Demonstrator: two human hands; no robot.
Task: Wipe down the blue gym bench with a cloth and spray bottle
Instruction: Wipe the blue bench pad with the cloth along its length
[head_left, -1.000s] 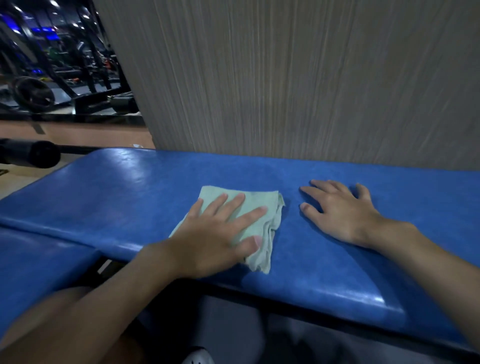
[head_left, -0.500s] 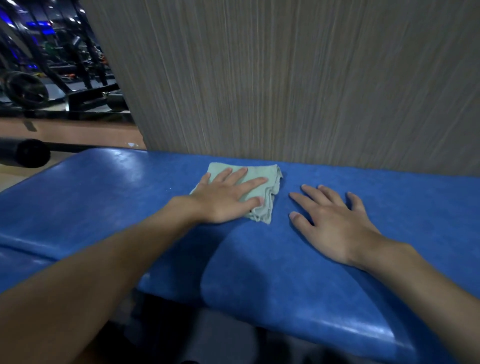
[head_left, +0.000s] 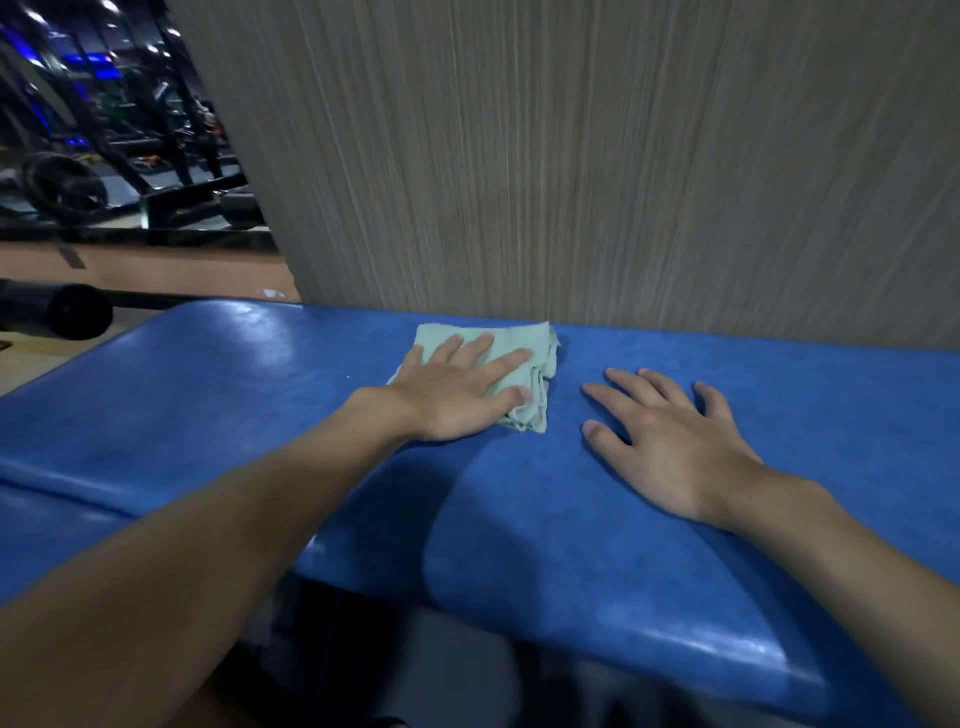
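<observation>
Ideally, the flat left hand (head_left: 457, 400) presses the cloth (head_left: 524, 358) evenly along the blue surface (head_left: 208, 395), while the open right hand (head_left: 670, 447) braces flat beside it.

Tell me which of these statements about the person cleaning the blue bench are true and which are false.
1. The left hand lies flat on the cloth. True.
2. The right hand is clenched into a fist. False: it rests flat on the bench, fingers spread.
3. The cloth lies close to the wall behind the bench. True.
4. The cloth is red. False: it is pale green.
5. Both hands touch the cloth. False: only the left hand does; the right hand lies apart from it.
</observation>
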